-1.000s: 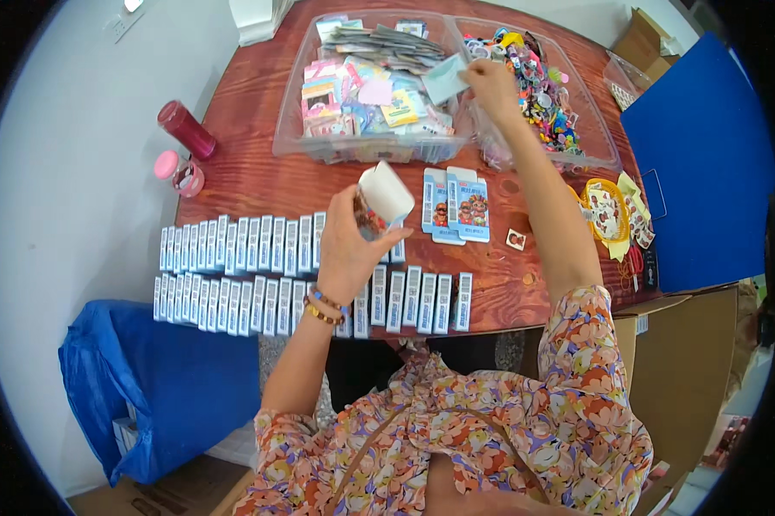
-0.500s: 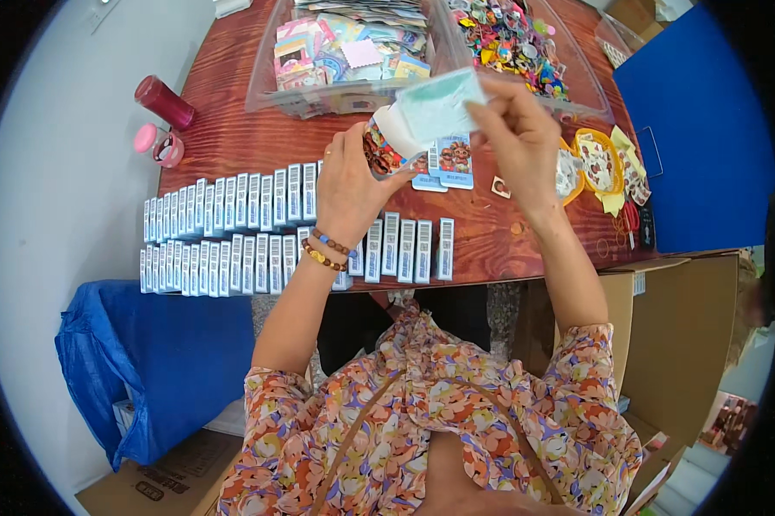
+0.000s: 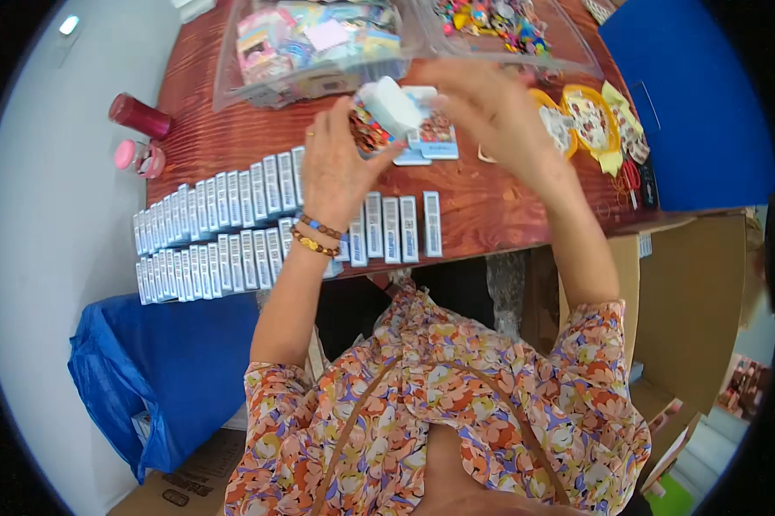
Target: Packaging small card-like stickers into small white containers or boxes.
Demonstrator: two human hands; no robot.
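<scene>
In my left hand (image 3: pixel 338 168) is a small printed box (image 3: pixel 372 131), its colourful side held between thumb and fingers. A white flap (image 3: pixel 389 96) stands up at its far end, facing right. My right hand (image 3: pixel 495 120) hovers just right of the box, over the table. Motion smears its fingers, so whether they hold anything is unclear. Behind and right of the box lie light-blue printed packs (image 3: pixel 439 148), partly covered by it. Rows of narrow light-blue boxes (image 3: pixel 267 189) stand near the left forearm.
Clear plastic bins hold flat packets (image 3: pixel 319 47) and small colourful trinkets (image 3: pixel 491 24). Yellow baskets (image 3: pixel 596 120) and red-handled scissors (image 3: pixel 632 176) lie at the right, near a blue panel (image 3: pixel 688 103). A dark red cup (image 3: pixel 140 116) and pink-lidded jar (image 3: pixel 140 159) stand left.
The pale green packet my right hand held beside the box no longer shows clearly in its fingers. That hand has moved up and left, and the view has shifted.
</scene>
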